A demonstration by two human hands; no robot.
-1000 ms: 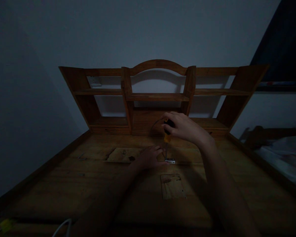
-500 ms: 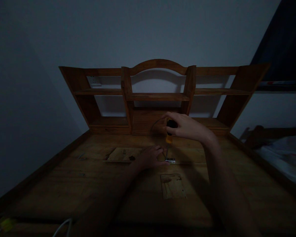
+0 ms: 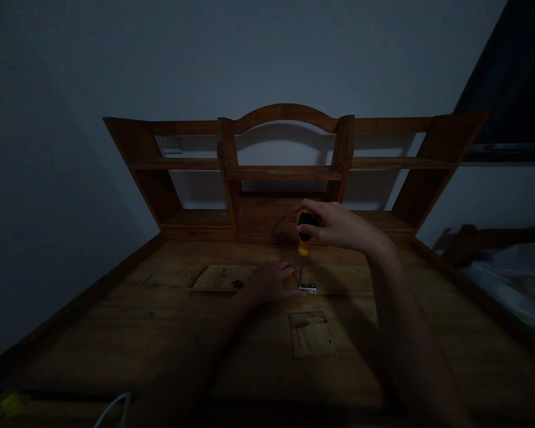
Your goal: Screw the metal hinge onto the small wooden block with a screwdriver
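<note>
My right hand (image 3: 334, 223) is wrapped round the yellow and black handle of a screwdriver (image 3: 304, 245), held upright. The shaft runs down to the left end of a small shiny metal piece (image 3: 307, 289) on the wooden surface; whether the tip sits in a screw is too small to tell. Resting on the wood just left of it, my left hand (image 3: 271, 284) has its fingers stretched out and apart. Its thumb reaches the near left end of the metal piece. A pale wooden strip (image 3: 218, 278) lies partly beneath that hand.
A wooden shelf unit (image 3: 285, 173) stands along the back against the wall. Small thin metal bits (image 3: 147, 284) lie on the desktop (image 3: 116, 345) at left. A square patch (image 3: 312, 336) marks the wood in front. A white cable (image 3: 116, 407) and a yellow object (image 3: 12, 404) are lower left.
My right hand has shifted slightly on the screwdriver handle, and the handle has turned a little in the fingers. My left hand and the metal piece stay in place.
</note>
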